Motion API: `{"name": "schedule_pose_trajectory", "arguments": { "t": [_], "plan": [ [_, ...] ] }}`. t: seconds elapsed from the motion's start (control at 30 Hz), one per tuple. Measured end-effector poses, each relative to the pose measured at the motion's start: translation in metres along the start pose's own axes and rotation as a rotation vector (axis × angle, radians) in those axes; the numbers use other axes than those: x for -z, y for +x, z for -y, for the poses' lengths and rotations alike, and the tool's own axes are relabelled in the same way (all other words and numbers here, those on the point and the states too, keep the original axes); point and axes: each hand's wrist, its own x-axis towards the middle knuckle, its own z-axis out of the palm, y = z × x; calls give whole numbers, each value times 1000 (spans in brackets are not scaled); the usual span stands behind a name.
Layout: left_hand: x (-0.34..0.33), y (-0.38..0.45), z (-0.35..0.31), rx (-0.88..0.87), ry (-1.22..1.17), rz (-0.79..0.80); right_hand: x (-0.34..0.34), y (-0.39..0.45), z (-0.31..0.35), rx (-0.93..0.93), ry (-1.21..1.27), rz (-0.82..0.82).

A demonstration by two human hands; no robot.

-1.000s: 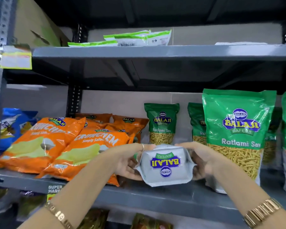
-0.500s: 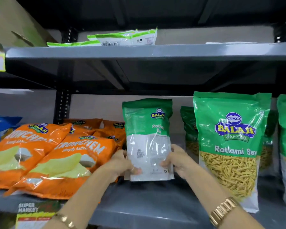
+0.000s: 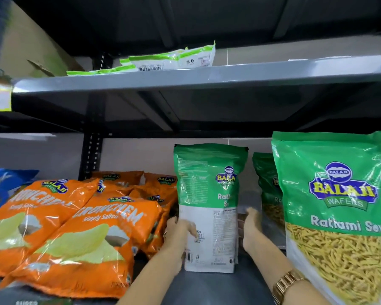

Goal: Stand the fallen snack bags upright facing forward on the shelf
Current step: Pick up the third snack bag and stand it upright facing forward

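The green snack bag (image 3: 209,205) stands upright on the shelf (image 3: 207,287), its back panel facing outward, between the orange bags (image 3: 79,234) and the large green bag (image 3: 337,216). The left hand (image 3: 178,234) and right hand (image 3: 251,230) press its sides, fingers clamped on it.

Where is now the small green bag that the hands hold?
The small green bag stands upright mid-shelf in the head view, between the orange bags on its left and the large green bag on its right.

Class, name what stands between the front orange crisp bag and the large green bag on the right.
In the head view: a smaller green bag, upright, held by both hands.
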Motion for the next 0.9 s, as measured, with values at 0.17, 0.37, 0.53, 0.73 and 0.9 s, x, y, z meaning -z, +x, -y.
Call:
{"name": "schedule_pose_trajectory", "arguments": {
  "t": [0.17,0.37,0.53,0.73,0.9],
  "plan": [
    [-32,-26,-3,-228,-183,-270,-1,13,-6,77,-14,94],
    [-49,-24,11,-183,3,-199,-3,16,-12,66,-64,261],
    [-41,6,7,-31,-112,-101,-2,7,-12,120,-152,266],
    [-32,21,-1,-52,-220,-40,-4,-3,-16,453,-438,68],
    [-28,4,0,-123,-234,-144,-2,-3,-13,383,-433,54]
  ]
}}
